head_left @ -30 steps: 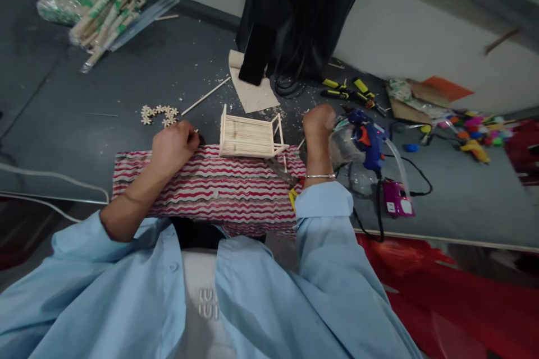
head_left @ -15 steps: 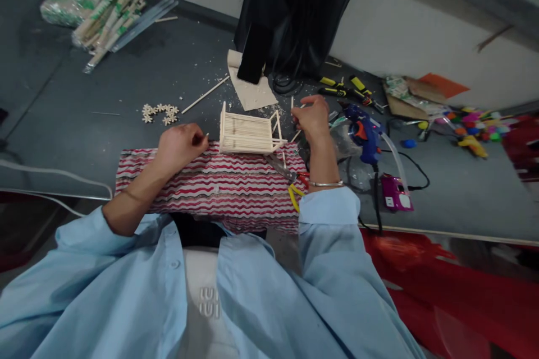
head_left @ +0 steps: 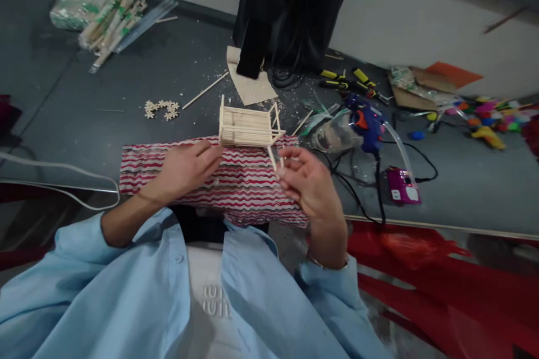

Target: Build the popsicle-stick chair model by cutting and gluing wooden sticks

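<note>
A small frame of pale wooden sticks (head_left: pixel 246 128), with a slatted panel and upright posts, rests at the far edge of a red-and-white wavy-striped cloth (head_left: pixel 242 179). My left hand (head_left: pixel 189 168) is low over the cloth at the frame's left near corner, fingers stretched out; nothing shows in them, and whether they touch the frame I cannot tell. Just off the frame's right near corner, my right hand (head_left: pixel 309 182) pinches a short wooden stick (head_left: pixel 272 158) between thumb and fingers. Part of the cloth's right side is hidden behind this hand.
A blue glue gun (head_left: pixel 368 126) with its cable lies right of the cloth. Beyond are a phone (head_left: pixel 254 49), a black bag (head_left: pixel 295 11) and yellow-black hand tools (head_left: pixel 337 79). Small wooden flower shapes (head_left: pixel 162 109) and bagged sticks (head_left: pixel 112 28) lie left. A purple box (head_left: pixel 403 186) sits near the right edge.
My right hand has come down and nearer from beyond the frame's right side, bringing the short stick over the cloth. My left hand has shifted right and its fingers have straightened.
</note>
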`<state>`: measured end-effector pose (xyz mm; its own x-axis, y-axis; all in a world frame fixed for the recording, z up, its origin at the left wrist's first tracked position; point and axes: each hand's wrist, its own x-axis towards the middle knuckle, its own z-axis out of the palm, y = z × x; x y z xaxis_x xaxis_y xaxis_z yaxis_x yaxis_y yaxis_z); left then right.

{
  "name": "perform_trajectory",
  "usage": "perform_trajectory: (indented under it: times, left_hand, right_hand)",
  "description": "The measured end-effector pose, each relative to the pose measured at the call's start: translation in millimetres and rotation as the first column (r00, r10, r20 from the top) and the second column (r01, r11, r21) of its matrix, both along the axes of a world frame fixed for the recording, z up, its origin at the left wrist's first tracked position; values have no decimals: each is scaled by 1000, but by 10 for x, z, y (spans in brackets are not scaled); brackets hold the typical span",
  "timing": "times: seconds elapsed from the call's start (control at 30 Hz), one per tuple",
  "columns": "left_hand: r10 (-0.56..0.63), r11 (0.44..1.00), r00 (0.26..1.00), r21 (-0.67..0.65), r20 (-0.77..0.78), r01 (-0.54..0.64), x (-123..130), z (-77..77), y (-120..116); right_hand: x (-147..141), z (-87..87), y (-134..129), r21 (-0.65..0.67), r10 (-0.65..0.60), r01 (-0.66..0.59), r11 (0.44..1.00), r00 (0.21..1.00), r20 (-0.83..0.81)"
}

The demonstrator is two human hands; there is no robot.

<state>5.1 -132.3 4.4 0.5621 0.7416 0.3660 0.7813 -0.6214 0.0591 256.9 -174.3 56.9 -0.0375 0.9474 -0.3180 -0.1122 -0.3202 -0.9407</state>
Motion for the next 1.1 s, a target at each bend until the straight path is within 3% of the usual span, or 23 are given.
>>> perform_trajectory:
  times: [0.13, 0.23, 0.37, 0.5, 0.63, 0.73, 0.8, 0.87, 0.97, 1.1]
  left_hand:
    - [-278, 950, 961, 147, -9, 276, 168, 56, -223]
    - [-350, 927, 937, 141, -12, 348, 258, 2, -281]
    - [-339, 941, 940, 8, 24, 339, 270, -140, -257]
    - [-155, 939, 984, -297, 84, 174, 281, -220, -178]
    - [-105, 881, 985, -446, 135, 156, 303, -217, -61]
    - [-100, 851, 979, -495, 175, 176, 302, -211, -6]
    - [-92, 846, 983, -507, 159, 162, 299, -217, 5]
    - [-93, 849, 986, -506, 138, 150, 297, -226, 7]
    - [-94, 857, 988, -495, 120, 141, 301, -236, 7]
    - [-97, 870, 988, -472, 118, 141, 313, -254, 5]
  right_hand:
    - [-226, -172, -263, -188, 133, -169, 967, 972, -193]
    - [-335, -266, -270, -260, 120, -197, 945, 951, -284]
    - [-352, -344, -162, -293, 69, -190, 937, 923, -377]
    - [-328, -446, -97, -232, 78, -190, 954, 906, -417]
    - [-337, -559, -97, -165, 76, -113, 980, 974, -216]
    - [-365, -606, -96, -26, 75, -73, 997, 995, 73]
    - [-386, -614, -87, 161, 42, -97, 982, 948, 314]
    - [-406, -615, -72, 326, -28, -148, 934, 878, 478]
    - [-437, -626, -42, 428, -62, -214, 878, 835, 547]
    - [-480, -678, 7, 434, -37, -260, 863, 824, 565]
